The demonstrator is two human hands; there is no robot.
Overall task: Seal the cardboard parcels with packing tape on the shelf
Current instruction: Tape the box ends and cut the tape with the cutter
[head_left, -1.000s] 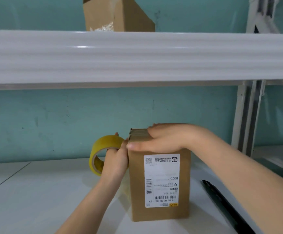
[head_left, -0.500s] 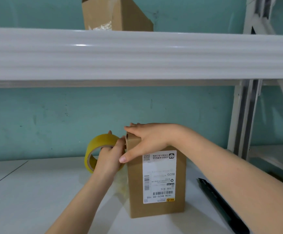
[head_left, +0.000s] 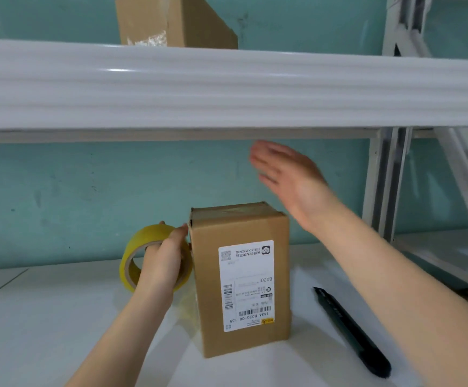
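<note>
We see the right hand (head_left: 288, 177) only as a blur above the parcel (head_left: 207, 297). The left hand (head_left: 161, 265) covers much of the tape roll (head_left: 149, 233). The picture's top edge crops the box (head_left: 177, 23) on the upper shelf (head_left: 227, 88). The label (head_left: 248, 275) carries print too small for us to read.

we log a long black tool (head_left: 350, 330) at 4 o'clock, cutter or pen we cannot tell, lying flat, slim tip toward 11 o'clock, blunt end toward 5 | we see a teal wall (head_left: 87, 196) from 9 to 12 o'clock, scuffed with dark marks | white metal uprights (head_left: 386, 185) at 3 o'clock, a slanted brace (head_left: 463, 185) just beside them, blurred
</note>
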